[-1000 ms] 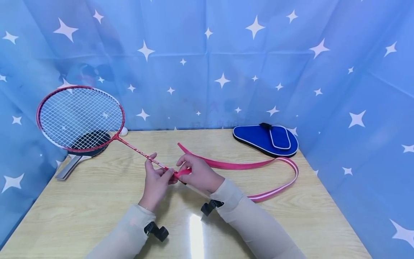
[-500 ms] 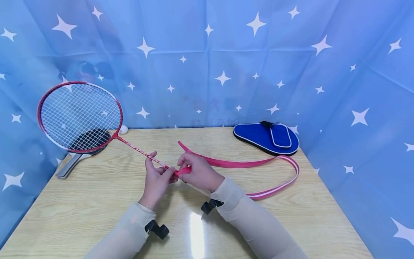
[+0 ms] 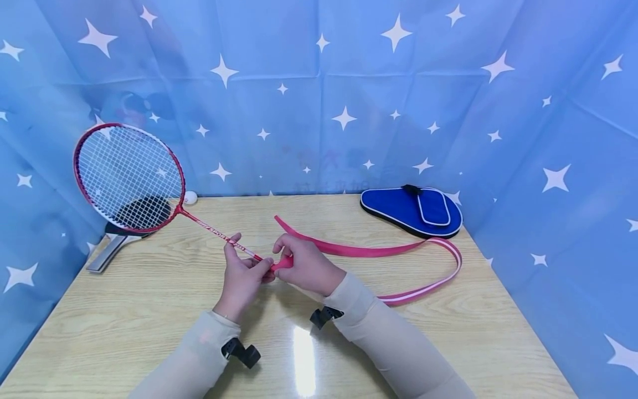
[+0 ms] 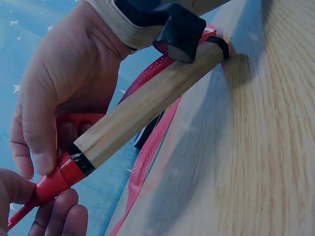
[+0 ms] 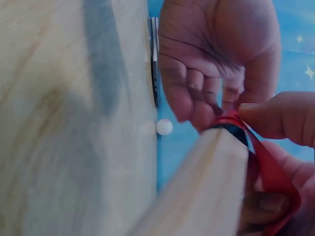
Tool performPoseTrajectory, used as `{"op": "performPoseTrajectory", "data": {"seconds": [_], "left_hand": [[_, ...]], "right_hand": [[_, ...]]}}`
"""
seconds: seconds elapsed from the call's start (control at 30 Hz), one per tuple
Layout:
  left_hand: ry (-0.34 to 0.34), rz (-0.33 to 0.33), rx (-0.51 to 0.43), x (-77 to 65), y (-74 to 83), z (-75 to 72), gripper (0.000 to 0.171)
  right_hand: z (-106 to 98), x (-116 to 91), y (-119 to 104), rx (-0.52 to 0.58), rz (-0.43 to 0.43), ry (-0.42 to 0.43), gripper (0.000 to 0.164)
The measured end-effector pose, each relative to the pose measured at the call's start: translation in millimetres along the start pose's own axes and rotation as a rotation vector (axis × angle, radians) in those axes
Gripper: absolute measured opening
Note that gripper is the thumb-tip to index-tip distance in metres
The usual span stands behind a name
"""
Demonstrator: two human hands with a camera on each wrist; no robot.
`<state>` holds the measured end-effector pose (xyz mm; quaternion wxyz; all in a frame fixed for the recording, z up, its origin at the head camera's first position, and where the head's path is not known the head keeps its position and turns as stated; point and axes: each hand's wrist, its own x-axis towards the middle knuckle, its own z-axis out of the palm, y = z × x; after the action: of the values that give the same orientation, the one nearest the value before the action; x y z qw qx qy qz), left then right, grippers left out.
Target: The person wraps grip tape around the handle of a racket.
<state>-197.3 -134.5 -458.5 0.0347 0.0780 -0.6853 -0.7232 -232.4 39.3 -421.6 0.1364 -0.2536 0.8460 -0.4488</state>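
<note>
A red and white badminton racket is held up at a slant, head to the far left. My left hand grips it near the red cone, thumb and fingers around the lower shaft. In the left wrist view its bare wooden handle has a black band at each end. My right hand pinches a pink overgrip tape right at the cone, where the tape lies against the racket. The rest of that perforated tape loops across the table to the right. In the head view my right hand and forearm hide most of the handle.
A black table tennis bat lies at the back left, partly behind the racket strings. Beside it is a white ball. A blue paddle case lies at the back right. A starry blue curtain borders the wooden table.
The racket has turned about its shaft, so its head looks narrower and its left rim has shifted right. Both hands stay nearly in place, still on cone and tape.
</note>
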Motion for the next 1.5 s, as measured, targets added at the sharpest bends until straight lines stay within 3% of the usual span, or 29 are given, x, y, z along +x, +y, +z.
{"op": "performPoseTrajectory", "data": {"seconds": [0.2, 0.37, 0.6, 0.83, 1.2, 1.5], "left_hand": [[-0.016, -0.003, -0.006, -1.3, 1.9, 1.4, 0.086], [-0.026, -0.021, -0.028, -2.6, 2.9, 2.9, 0.087], [-0.022, -0.007, -0.053, -2.4, 0.1, 5.6, 0.089], [-0.047, -0.007, -0.037, -4.0, 2.5, 4.8, 0.090], [-0.075, -0.025, -0.056, -4.4, 4.4, 2.9, 0.090], [-0.110, -0.028, -0.002, -3.6, 4.1, 1.4, 0.090]], "right_hand": [[-4.9, -2.0, -0.3, -0.042, -0.037, -0.027, 0.032], [-4.6, -1.3, -1.0, -0.040, -0.086, -0.025, 0.036], [-5.7, 0.8, 2.0, 0.085, -0.014, -0.010, 0.034], [-9.3, 2.2, 1.5, 0.088, 0.054, -0.062, 0.034], [-6.5, -0.7, -2.5, 0.045, 0.035, -0.028, 0.029], [-8.7, -0.5, -3.9, 0.043, 0.040, -0.032, 0.034]]}}
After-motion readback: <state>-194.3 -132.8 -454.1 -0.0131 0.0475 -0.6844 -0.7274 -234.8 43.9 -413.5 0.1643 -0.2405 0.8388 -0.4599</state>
